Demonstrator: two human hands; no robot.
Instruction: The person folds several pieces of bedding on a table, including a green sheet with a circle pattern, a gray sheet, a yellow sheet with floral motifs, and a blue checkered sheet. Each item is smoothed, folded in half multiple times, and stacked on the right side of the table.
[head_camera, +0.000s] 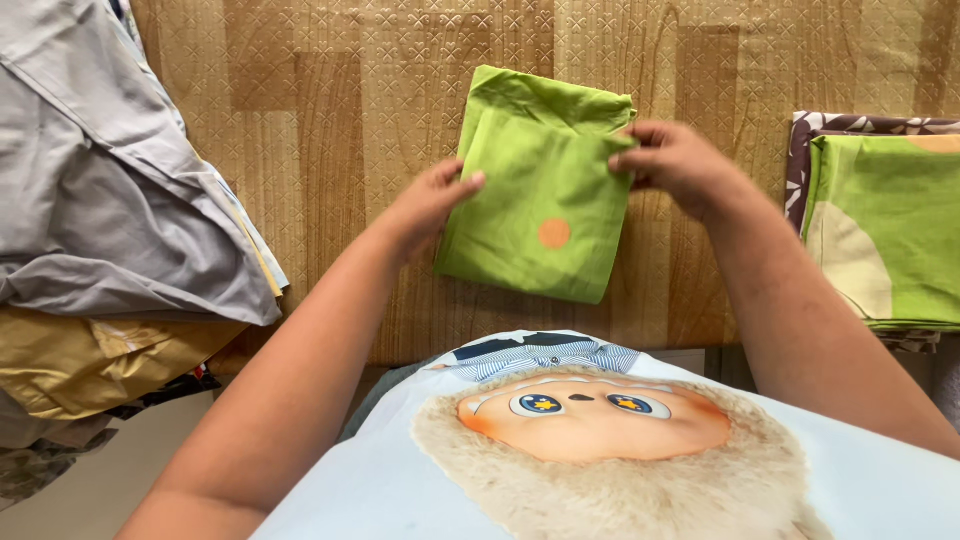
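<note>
Fingers (640, 150) on both edges of green cloth (535, 190).

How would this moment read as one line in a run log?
left hand: touching green folded cloth | right hand: pinching its top corner | cloth: flat on mat

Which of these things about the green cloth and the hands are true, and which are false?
1. The folded green cloth has an orange dot on it. True.
2. The right hand pinches the cloth's upper right corner. True.
3. The left hand rests on the grey pile. False: it touches the green cloth's left edge.
4. The grey fabric pile lies to the right. False: it lies to the left.
5. The folded cloth lies on a wood-patterned surface. True.
</note>
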